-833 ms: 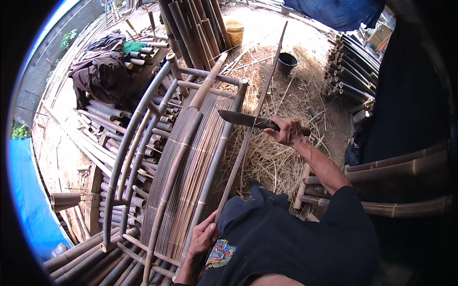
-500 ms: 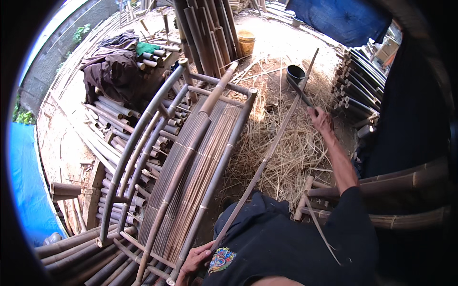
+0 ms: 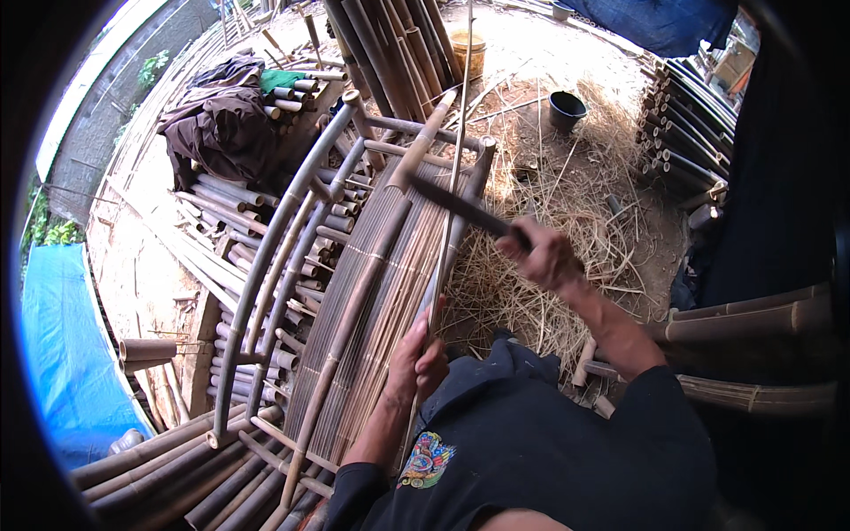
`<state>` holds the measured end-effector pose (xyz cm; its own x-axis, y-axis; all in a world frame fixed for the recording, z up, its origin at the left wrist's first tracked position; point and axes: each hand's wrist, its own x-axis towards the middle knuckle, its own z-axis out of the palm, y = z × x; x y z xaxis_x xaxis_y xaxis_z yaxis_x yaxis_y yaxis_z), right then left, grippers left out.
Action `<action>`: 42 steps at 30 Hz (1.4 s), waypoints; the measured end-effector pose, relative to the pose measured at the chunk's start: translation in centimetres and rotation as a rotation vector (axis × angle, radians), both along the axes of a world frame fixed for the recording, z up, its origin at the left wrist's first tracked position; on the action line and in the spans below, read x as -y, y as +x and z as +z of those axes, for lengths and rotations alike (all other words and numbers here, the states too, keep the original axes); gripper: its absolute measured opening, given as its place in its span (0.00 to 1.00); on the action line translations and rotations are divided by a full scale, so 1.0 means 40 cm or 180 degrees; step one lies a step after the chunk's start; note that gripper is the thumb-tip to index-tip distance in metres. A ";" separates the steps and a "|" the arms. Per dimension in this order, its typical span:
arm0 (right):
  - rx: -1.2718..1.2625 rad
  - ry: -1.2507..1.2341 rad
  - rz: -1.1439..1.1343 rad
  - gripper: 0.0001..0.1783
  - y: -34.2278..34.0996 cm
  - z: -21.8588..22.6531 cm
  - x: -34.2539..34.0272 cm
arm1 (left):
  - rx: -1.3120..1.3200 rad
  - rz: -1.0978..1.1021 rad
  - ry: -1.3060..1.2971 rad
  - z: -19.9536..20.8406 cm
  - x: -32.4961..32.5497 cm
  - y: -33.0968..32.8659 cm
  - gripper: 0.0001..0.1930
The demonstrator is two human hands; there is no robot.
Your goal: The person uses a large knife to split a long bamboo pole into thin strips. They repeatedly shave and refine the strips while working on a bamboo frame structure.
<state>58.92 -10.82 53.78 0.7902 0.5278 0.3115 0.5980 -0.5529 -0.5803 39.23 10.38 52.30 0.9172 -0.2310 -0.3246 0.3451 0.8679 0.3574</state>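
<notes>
My left hand (image 3: 418, 358) is closed around a long, thin bamboo strip (image 3: 457, 168), which rises almost straight away from me past the far end of the bench. In my right hand (image 3: 544, 255) is the handle of a machete (image 3: 456, 205). Its dark blade points to the far left and crosses the strip in view; I cannot tell whether they touch. Beneath and left of the strip is a bamboo bench (image 3: 381, 292) with a slatted surface and a curved side rail. A thicker bamboo pole (image 3: 350, 314) lies lengthwise on the slats.
Bamboo shavings (image 3: 580, 230) cover the ground to the right, with a black bucket (image 3: 567, 111) beyond them. Bamboo poles are stacked at right (image 3: 677, 142) and under dark cloth (image 3: 217, 133) at left. A yellowish bucket (image 3: 467, 55) stands at the back.
My left hand has moved up and forward, holding the strip farther along. The strip has swung from slanting right to nearly upright. My right hand has brought the machete left and nearer.
</notes>
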 end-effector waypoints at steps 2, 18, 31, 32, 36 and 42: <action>0.0227 0.0003 0.0379 0.37 -0.100 -0.007 -0.057 | 0.0051 -0.0092 -0.0131 0.011 0.001 0.059 0.25; -0.0293 -0.0461 -0.0081 0.30 -0.006 -0.103 -0.037 | -0.0316 -0.0289 0.0298 0.046 0.005 -0.067 0.28; -0.0338 -0.0394 -0.0147 0.36 0.213 -0.155 0.021 | -0.0758 -0.0212 0.0267 0.055 0.019 -0.112 0.29; -0.0413 -0.0308 -0.0057 0.36 0.220 -0.157 0.024 | -0.0763 -0.0219 0.0330 0.052 0.030 -0.096 0.29; 0.0932 0.0059 0.1115 0.35 0.281 -0.237 0.048 | -0.0867 -0.0264 0.0312 0.052 0.063 -0.022 0.29; -0.0735 -0.0597 -0.0382 0.38 0.408 -0.278 0.104 | -0.0956 -0.0177 0.0268 0.029 0.105 0.043 0.29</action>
<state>75.24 -15.00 42.65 0.8888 0.4578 0.0226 0.3863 -0.7216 -0.5744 40.94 6.16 53.47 0.7641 -0.2389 -0.5992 0.4922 0.8164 0.3020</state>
